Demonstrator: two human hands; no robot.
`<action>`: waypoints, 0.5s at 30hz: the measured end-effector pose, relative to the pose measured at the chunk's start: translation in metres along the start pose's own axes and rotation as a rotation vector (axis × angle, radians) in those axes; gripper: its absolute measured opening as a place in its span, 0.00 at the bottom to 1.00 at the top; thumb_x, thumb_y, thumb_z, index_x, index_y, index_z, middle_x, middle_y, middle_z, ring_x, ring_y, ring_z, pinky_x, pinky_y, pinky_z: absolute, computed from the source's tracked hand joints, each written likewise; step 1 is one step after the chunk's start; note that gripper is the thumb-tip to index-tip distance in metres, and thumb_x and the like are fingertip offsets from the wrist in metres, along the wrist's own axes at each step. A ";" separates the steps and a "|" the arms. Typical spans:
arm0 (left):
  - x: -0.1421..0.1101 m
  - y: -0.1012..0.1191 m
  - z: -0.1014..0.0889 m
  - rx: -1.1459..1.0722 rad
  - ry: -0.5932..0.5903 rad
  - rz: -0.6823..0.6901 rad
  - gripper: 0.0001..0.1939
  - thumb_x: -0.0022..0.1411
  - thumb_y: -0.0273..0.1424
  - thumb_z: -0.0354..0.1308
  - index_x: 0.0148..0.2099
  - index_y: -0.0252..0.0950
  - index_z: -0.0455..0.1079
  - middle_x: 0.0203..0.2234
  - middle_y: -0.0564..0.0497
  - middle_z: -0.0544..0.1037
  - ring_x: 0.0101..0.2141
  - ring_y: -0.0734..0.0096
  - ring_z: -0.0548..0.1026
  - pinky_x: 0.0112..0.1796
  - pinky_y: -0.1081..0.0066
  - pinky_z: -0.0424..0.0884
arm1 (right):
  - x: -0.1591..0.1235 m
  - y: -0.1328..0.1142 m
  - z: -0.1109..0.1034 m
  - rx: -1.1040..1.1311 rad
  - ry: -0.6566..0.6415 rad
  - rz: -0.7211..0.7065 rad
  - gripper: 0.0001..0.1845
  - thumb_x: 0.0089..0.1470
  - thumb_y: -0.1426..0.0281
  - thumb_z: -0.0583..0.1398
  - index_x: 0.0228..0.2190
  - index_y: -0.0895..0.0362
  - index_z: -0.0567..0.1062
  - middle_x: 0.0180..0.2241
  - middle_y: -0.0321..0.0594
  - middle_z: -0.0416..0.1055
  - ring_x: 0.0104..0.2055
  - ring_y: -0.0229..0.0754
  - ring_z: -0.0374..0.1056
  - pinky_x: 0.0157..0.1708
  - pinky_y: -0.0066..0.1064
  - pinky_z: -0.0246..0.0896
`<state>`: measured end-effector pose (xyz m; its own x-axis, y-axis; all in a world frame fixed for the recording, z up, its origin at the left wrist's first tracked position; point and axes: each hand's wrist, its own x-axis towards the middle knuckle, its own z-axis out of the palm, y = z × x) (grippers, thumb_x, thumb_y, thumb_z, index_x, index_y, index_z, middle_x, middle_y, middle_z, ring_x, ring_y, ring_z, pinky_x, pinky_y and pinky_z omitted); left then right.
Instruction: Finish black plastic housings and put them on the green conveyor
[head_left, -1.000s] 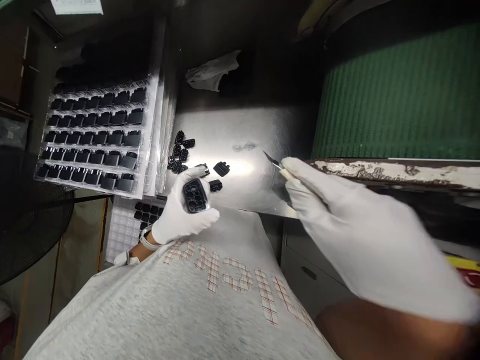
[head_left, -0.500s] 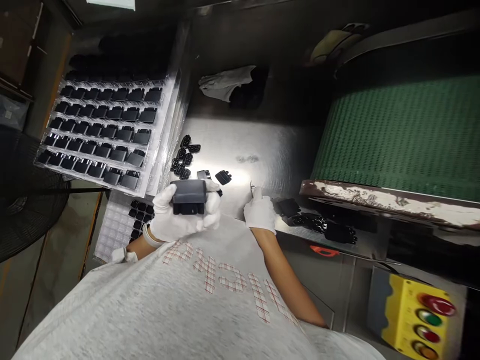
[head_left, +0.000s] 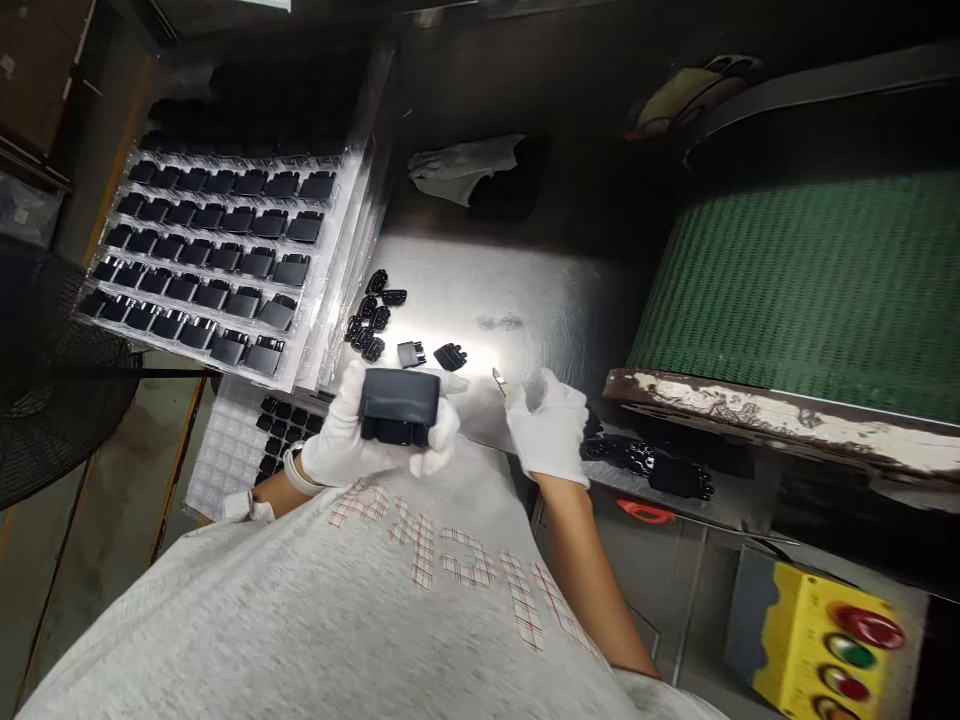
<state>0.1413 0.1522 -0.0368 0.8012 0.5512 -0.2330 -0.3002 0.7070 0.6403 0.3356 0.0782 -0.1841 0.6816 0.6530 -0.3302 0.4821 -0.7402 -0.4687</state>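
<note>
My left hand [head_left: 349,440], in a white glove, is closed around a dark, box-shaped plastic part [head_left: 401,400] with a smooth outer face and a recessed lower edge. Fingers and thumb hold it from both sides, in front of my chest. At the right, my gloved right hand [head_left: 547,425] is curled round a small craft knife [head_left: 500,382]; its pointed blade sticks out to the upper left, and most of the handle is hidden by the glove. On the metal table just beyond lie a grey clip-like piece [head_left: 411,354] and a black one [head_left: 451,356], touched by neither hand.
Stacked clear trays [head_left: 202,245] of black parts stand left, above another tray [head_left: 232,450]. Small black pieces [head_left: 367,320] lie near them; more parts [head_left: 637,455] lie right. A white glove [head_left: 465,165], green conveyor belt [head_left: 802,280], yellow button box [head_left: 832,640] and fan [head_left: 45,390] surround me.
My left hand has moved slightly right with the plastic part, uncovering the grey clip-like piece. My right hand has shifted right and turned, and more of the knife shows.
</note>
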 end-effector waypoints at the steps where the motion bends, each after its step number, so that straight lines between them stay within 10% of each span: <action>1: 0.000 0.001 0.001 -0.019 0.004 -0.009 0.41 0.58 0.67 0.41 0.40 0.33 0.71 0.23 0.50 0.68 0.19 0.76 0.65 0.22 0.72 0.59 | -0.009 -0.010 -0.014 0.142 0.002 -0.059 0.29 0.57 0.63 0.57 0.56 0.66 0.70 0.52 0.59 0.65 0.49 0.54 0.67 0.53 0.49 0.62; 7: 0.004 0.001 0.004 -0.082 0.119 -0.112 0.39 0.56 0.65 0.51 0.45 0.31 0.71 0.24 0.51 0.71 0.20 0.77 0.67 0.23 0.72 0.62 | -0.054 -0.063 -0.074 0.538 0.006 -0.692 0.24 0.60 0.57 0.58 0.55 0.52 0.71 0.49 0.46 0.69 0.45 0.44 0.70 0.49 0.40 0.69; 15: 0.003 -0.003 -0.007 -0.148 0.117 -0.151 0.32 0.61 0.60 0.53 0.48 0.35 0.70 0.30 0.49 0.77 0.22 0.76 0.74 0.24 0.75 0.68 | 0.007 0.009 0.008 -0.320 -0.211 -0.076 0.25 0.58 0.66 0.59 0.54 0.67 0.72 0.51 0.63 0.65 0.51 0.59 0.63 0.49 0.46 0.61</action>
<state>0.1413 0.1553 -0.0441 0.7797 0.4757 -0.4071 -0.2611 0.8380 0.4792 0.3401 0.0770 -0.1974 0.5251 0.7019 -0.4813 0.6970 -0.6792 -0.2301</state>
